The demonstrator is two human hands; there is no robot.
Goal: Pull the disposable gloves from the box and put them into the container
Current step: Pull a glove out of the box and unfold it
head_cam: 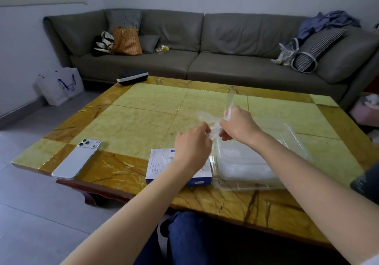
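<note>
A white and blue glove box (159, 167) lies near the table's front edge, partly hidden by my left forearm. Right beside it stands a clear plastic container (295, 141) holding a stack of pale gloves (246, 166). Above the gap between box and container, my left hand (192, 143) and my right hand (238, 125) both pinch a thin transparent glove (213, 128). The glove stretches between my fingers, with one end sticking up past my right hand.
A white phone (77, 159) lies face down at the front left of the yellow marble table (143, 104). A dark case (132, 77) sits at the far edge. A grey sofa (205, 45) with bags and cushions runs behind the table.
</note>
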